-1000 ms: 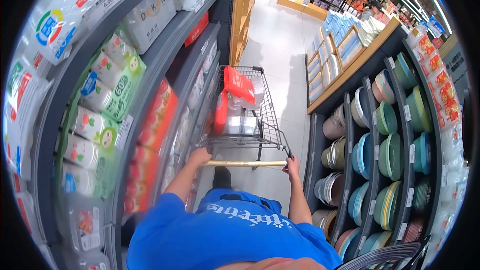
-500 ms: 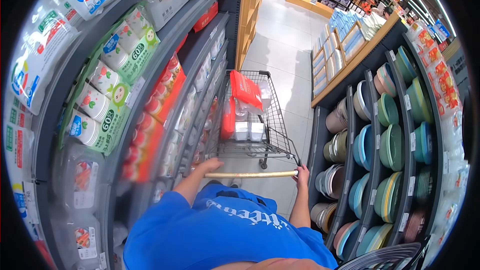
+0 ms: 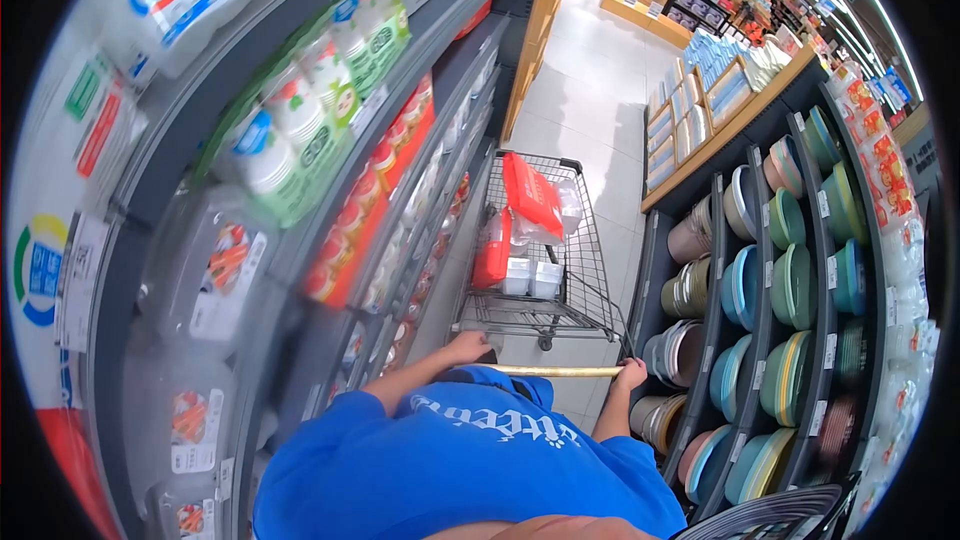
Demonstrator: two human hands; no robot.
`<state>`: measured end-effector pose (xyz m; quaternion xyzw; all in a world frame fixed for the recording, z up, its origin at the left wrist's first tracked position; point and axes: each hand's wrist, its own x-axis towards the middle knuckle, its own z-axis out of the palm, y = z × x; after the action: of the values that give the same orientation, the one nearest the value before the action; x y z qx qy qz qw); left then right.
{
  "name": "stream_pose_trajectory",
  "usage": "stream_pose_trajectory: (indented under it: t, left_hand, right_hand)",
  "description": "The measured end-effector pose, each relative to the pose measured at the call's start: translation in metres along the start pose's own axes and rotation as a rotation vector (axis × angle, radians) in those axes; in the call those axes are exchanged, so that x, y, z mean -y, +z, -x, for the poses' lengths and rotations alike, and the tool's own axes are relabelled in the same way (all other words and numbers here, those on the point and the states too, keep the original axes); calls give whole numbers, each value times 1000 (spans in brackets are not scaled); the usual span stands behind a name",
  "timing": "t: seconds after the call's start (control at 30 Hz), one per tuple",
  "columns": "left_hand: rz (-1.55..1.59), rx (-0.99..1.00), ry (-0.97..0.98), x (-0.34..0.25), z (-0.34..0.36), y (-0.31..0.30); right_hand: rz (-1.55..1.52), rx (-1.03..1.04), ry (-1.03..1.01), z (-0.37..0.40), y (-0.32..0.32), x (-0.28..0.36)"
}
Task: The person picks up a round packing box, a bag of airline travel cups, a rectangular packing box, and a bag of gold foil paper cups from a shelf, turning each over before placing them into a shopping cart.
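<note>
A wire shopping cart (image 3: 590, 275) stands in front of me, with a yellowish push bar (image 3: 550, 372) across its near side. My right hand (image 3: 630, 373) is closed round the bar's right end. At the left end of the handle, my left hand (image 3: 468, 347) is closed on the cart's frame, its fingers partly hidden. Inside the cart, a red packet (image 3: 531, 197) lies on top of clear plastic ware. Another red packet (image 3: 491, 253) leans at the left side, beside white containers (image 3: 530, 278) at the bottom.
Close on the left run shelves of bagged paper cups (image 3: 300, 105) and clear plastic boxes (image 3: 225, 270). On the right, dark racks hold stacked bowls (image 3: 787, 285). A wooden display (image 3: 735, 120) stands farther along the tiled aisle (image 3: 585, 70).
The view has swung left, so the cart and both hands appear farther right. The left shelves look closer and blurred. Both hands remain at the cart's handle.
</note>
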<state>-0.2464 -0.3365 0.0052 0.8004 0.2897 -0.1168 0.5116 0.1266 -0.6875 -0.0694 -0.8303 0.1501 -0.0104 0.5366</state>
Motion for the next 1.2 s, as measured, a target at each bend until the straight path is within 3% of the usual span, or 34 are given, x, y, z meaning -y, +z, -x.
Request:
stream_pose_trajectory:
  t: [0.1,0.23,0.37,0.47,0.63,0.67,0.7,0.77,0.87,1.03,1.1,1.17,1.2]
  left_hand:
    - [48,-141,64,23,20,20]
    - [84,-129,5,41,49,25]
    - [182,-106,-29,57,88,13]
    - [201,-138,-22,77,112,11]
    - [283,-177,-131,102,148,-2]
    - [341,-193,-134,117,147,3]
    - [399,-210,-136,132,146,7]
    - [598,-259,-158,147,151,11]
    - [612,-324,-201,158,161,12]
    - [619,-530,-201,140,183,8]
    - [726,-780,-142,83,208,-25]
    - [378,-1249,4,49,215,-58]
    - [293,-1357,33,35,219,-80]
  right_hand:
    - [9,14,15,46,-24,16]
    - [-58,95,60,75,-54,-11]
    - [31,339,459,157,-101,40]
    - [274,463,322,170,-118,5]
    - [272,419,141,213,-137,-57]
    - [310,431,102,229,-136,-41]
    - [228,445,247,247,-143,-24]
    - [242,482,242,259,-147,-31]
    - [273,539,231,272,-148,-21]
    - [278,622,243,274,-140,-13]
    - [229,649,261,276,-139,-10]
    - [180,638,286,276,-135,-10]
    - [157,627,299,275,-132,-11]
